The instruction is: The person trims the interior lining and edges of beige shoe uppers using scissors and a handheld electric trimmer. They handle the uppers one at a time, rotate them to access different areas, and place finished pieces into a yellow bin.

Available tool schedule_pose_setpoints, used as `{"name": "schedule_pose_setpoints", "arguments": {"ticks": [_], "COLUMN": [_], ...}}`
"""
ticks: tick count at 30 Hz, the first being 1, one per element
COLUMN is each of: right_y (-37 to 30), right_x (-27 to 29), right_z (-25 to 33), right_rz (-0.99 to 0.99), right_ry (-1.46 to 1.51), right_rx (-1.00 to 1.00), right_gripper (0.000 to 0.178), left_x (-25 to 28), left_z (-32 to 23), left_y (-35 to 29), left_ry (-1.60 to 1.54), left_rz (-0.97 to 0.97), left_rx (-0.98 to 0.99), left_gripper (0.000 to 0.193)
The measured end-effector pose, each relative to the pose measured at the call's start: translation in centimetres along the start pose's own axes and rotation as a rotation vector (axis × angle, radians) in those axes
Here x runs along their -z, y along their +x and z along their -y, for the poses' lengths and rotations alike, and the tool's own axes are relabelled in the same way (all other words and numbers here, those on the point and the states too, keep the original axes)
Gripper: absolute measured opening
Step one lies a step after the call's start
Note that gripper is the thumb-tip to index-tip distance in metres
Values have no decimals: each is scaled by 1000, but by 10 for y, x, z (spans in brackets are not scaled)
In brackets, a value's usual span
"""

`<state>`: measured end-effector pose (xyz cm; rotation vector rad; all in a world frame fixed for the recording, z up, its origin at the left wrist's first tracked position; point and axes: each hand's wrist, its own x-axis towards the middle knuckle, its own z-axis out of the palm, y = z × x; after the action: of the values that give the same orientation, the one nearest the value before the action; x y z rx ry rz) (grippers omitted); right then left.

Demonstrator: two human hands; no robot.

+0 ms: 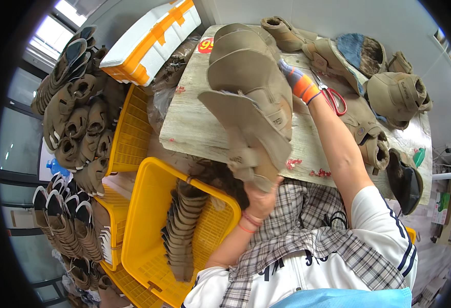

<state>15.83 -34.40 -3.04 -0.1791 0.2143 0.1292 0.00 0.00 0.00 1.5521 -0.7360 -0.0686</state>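
A nested stack of taupe shoe uppers (251,77) tilts over the near left part of the worktable (189,123). My left hand (261,200), bare with bands at the wrist, is closed on the lower end of the stack, by a strap. Against the stack's upper right side is my right hand (298,82), in a purple, grey and orange glove. Its fingers curl around the edge and are partly hidden behind the uppers. Just right of that wrist lie red-handled scissors (334,100) on the table, beside more uppers.
More taupe uppers (397,97) line the table's back and right. A yellow basket (133,231) at lower left holds a row of nested uppers (182,236). Other uppers (82,123) are piled farther left. A white foam box (151,43) with orange tape stands at back left.
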Motion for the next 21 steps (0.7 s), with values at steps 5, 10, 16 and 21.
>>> {"name": "schedule_pose_setpoints", "arguments": {"ticks": [5, 10, 16, 21], "right_y": [-37, -71, -37, -42], "right_x": [-46, -78, -81, -112], "right_z": [-42, -89, -113, -119], "right_rz": [183, 40, -472, -572], "right_ry": [-1162, -1422, -1338, -1340], "right_rx": [461, 607, 695, 550], "right_gripper": [55, 65, 55, 59], "left_x": [84, 163, 194, 210], "left_z": [-19, -18, -35, -41], "left_y": [44, 90, 67, 35], "left_ry": [-132, -343, -362, -230], "left_rz": [-139, -95, -263, -194], "left_rx": [211, 195, 127, 169], "left_gripper": [39, 39, 42, 40]}}
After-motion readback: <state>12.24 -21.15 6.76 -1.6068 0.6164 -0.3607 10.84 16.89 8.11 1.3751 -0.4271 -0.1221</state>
